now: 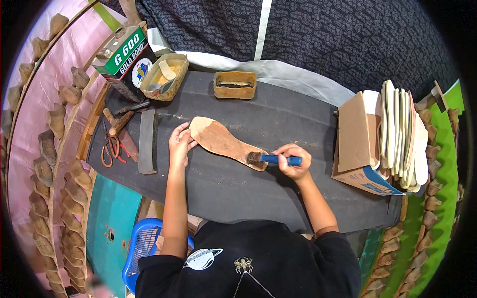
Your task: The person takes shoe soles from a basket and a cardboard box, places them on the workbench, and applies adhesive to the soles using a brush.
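Observation:
A tan shoe insole (221,140) lies aslant over the dark table, its surface mostly coated brown, with a paler patch at the wide toe end. My left hand (180,145) grips that toe end between thumb and fingers. In my right hand (296,162) is a brush (280,159) with a blue handle, closed fingers around it. The brush's dark bristles touch the narrow heel end of the insole.
A small tan rectangular tub (235,94) stands at the back. Further left are a plastic container (179,64), a large tin (119,67), a grey strip (148,144) and scissors (107,155). A cardboard box (353,134) of pale soles stands right; shoe lasts (74,193) line racks.

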A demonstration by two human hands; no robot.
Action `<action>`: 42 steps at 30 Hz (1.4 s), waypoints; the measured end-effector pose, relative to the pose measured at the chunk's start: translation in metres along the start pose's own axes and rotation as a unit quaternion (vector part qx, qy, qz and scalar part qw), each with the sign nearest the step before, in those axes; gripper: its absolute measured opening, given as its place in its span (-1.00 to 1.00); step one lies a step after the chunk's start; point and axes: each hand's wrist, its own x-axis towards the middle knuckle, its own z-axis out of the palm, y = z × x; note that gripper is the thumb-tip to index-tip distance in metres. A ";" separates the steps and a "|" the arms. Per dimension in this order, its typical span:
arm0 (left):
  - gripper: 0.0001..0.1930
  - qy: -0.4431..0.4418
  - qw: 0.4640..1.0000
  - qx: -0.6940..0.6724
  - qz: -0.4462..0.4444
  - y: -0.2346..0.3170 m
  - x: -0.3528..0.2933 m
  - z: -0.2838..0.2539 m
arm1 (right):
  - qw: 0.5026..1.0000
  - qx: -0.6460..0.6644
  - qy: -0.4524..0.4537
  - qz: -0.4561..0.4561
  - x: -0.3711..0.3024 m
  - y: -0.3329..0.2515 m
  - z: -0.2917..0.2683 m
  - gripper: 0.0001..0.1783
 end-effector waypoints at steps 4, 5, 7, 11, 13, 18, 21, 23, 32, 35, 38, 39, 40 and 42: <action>-0.69 0.001 1.000 0.004 -0.001 0.001 0.001 0.001 | 1.000 -0.013 0.001 0.024 -0.006 0.002 -0.006 -0.86; -0.69 0.000 1.000 0.006 -0.003 0.001 0.000 0.001 | 0.999 -0.035 -0.003 0.025 -0.004 0.002 -0.009 -0.87; -0.69 0.000 1.000 0.000 -0.002 0.003 -0.001 0.001 | 0.999 -0.007 0.034 0.021 -0.006 0.002 -0.008 -0.87; -0.69 -0.002 1.000 -0.007 -0.002 0.002 0.000 0.001 | 0.999 -0.005 0.026 0.023 -0.005 0.000 -0.003 -0.87; -0.69 -0.003 1.000 -0.003 -0.003 0.001 0.000 0.001 | 0.998 0.021 0.011 0.050 -0.007 0.004 -0.007 -0.87; -0.70 -0.004 1.000 -0.003 0.001 0.002 -0.001 0.001 | 0.994 0.054 0.053 0.078 -0.009 0.007 -0.011 -0.92; -0.71 0.003 1.000 -0.002 -0.006 0.001 -0.001 0.001 | 0.996 0.044 0.000 0.080 -0.006 0.005 -0.011 -0.92; -0.71 0.003 1.000 0.000 -0.002 0.002 -0.001 0.001 | 0.989 0.056 -0.040 0.130 -0.005 0.008 -0.018 -0.91; -0.71 -0.004 1.000 0.004 0.003 0.003 -0.001 0.002 | 0.976 0.114 -0.015 0.182 -0.001 0.012 -0.029 -0.86; -0.71 -0.004 1.000 0.001 0.005 0.001 0.000 0.001 | 0.977 0.089 -0.073 0.182 -0.004 0.015 -0.027 -0.84; -0.70 -0.009 1.000 -0.002 0.009 0.001 -0.002 0.002 | 0.978 0.073 -0.041 0.192 -0.004 0.020 -0.034 -0.84; -0.70 -0.009 1.000 -0.002 0.009 0.001 -0.002 0.001 | 0.978 0.074 -0.042 0.192 -0.003 0.020 -0.035 -0.84; -0.71 -0.008 1.000 -0.002 0.008 0.001 -0.001 0.002 | 0.980 0.071 -0.028 0.185 -0.002 0.019 -0.036 -0.85; -0.71 -0.008 1.000 -0.003 0.007 0.001 -0.001 0.002 | 0.981 0.087 0.002 0.171 -0.005 0.020 -0.035 -0.87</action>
